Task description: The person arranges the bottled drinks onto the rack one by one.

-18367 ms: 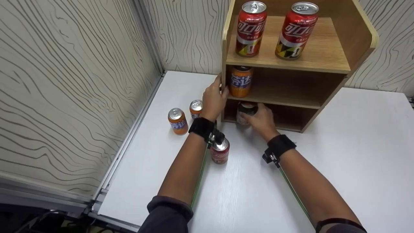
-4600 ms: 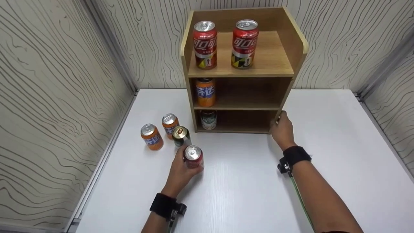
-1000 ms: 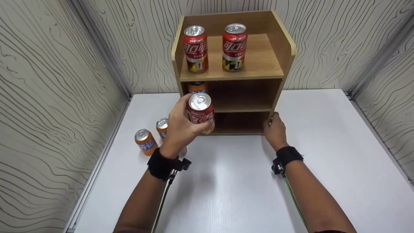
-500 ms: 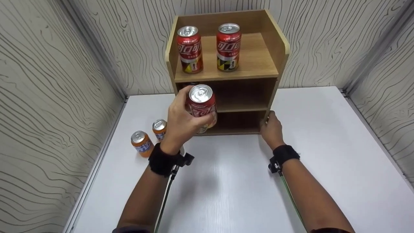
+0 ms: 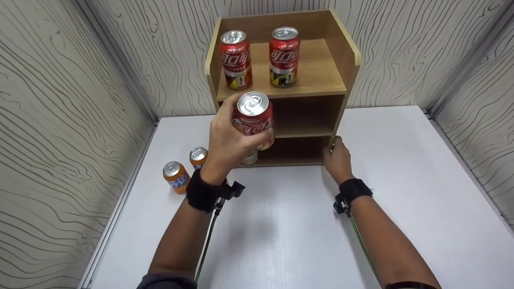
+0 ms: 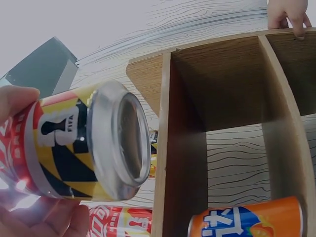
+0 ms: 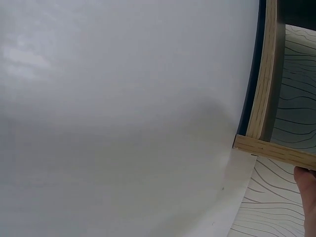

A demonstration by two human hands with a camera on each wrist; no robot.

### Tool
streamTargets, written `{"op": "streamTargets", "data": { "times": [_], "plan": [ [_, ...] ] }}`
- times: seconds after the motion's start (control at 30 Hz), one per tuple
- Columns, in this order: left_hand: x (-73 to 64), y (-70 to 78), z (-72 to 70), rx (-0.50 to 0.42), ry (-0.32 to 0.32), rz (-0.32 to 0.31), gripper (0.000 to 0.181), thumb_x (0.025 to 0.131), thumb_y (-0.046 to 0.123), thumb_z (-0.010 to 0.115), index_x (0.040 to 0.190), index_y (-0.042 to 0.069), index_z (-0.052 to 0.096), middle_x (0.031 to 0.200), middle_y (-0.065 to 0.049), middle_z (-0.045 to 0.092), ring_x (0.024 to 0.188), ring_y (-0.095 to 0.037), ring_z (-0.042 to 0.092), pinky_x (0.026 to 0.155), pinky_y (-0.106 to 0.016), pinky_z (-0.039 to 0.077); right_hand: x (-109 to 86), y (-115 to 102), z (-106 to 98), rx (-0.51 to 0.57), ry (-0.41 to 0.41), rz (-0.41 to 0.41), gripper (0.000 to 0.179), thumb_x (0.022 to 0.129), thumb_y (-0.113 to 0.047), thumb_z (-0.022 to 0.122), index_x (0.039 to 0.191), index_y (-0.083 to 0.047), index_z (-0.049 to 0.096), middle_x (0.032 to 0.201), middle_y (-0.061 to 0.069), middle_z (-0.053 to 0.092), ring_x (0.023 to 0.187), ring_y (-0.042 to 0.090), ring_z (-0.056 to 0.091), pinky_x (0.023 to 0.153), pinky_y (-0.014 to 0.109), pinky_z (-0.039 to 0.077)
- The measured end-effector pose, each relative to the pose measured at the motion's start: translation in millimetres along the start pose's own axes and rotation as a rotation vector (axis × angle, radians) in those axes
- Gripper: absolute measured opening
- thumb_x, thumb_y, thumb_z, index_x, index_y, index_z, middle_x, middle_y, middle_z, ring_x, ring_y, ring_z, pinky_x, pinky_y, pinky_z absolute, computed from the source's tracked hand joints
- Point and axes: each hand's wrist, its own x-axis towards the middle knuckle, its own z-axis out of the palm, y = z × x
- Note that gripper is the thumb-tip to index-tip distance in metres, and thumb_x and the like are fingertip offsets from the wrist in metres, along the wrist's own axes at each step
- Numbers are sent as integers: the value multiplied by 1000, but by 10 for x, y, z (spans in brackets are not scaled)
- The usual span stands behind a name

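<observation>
My left hand grips a red Coca-Cola can in front of the wooden shelf unit, level with its middle compartment. In the left wrist view the held can shows its silver base, off the table. My right hand holds the unit's right side panel low down, one finger over the front edge. Two Coca-Cola cans, a left one and a right one, stand on the top board. An orange Fanta can sits in the middle compartment, hidden in the head view.
A can in the bottom compartment is mostly covered by my left hand. Two more orange Fanta cans, a front one and a rear one, stand on the white table left of the unit. Patterned wall panels enclose the table.
Since 4.6 s ago my left hand has lifted the red can off the table to the shelf, rising further in the last second. My right hand stays on the side panel.
</observation>
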Motion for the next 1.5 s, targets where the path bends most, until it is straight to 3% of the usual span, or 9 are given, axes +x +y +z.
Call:
{"op": "streamTargets", "data": {
  "times": [0.4, 0.83, 1.03, 1.27, 1.5],
  "plan": [
    [26, 85, 30, 14, -25, -18, 86, 73, 28, 95, 144, 2, 53, 134, -16, 67, 123, -27, 67, 102, -39, 59, -105, 15, 39, -17, -22, 21, 42, 109, -14, 46, 145, 6, 44, 148, 31, 55, 140, 48, 55, 113, 57, 50],
    [189, 231, 131, 2, -6, 35, 84, 72, 27, 95, 141, 0, 55, 130, -17, 68, 120, -27, 67, 101, -37, 58, -38, 2, 27, -4, 2, 14, 41, 109, -15, 45, 143, 7, 46, 145, 32, 57, 139, 47, 56, 113, 56, 50],
    [264, 302, 173, -6, -25, 32, 83, 74, 28, 93, 142, 0, 54, 133, -16, 67, 123, -27, 66, 104, -37, 57, -28, 4, 39, -5, 8, 10, 39, 108, -14, 47, 141, 7, 47, 145, 31, 57, 138, 47, 57, 112, 57, 51],
    [349, 365, 210, 1, -26, 76, 82, 75, 28, 93, 142, 0, 54, 132, -15, 67, 121, -25, 67, 102, -35, 57, -24, -5, 22, -47, -6, 2, 38, 108, -13, 48, 139, 8, 47, 134, 30, 61, 127, 46, 63, 102, 56, 56],
    [450, 410, 258, -15, -34, 105, 82, 76, 28, 93, 142, 0, 54, 133, -13, 68, 121, -23, 67, 105, -31, 55, 5, 12, 7, -48, 10, -11, 40, 108, -14, 48, 141, 9, 47, 134, 31, 62, 128, 47, 62, 104, 56, 54]
  ]
}}
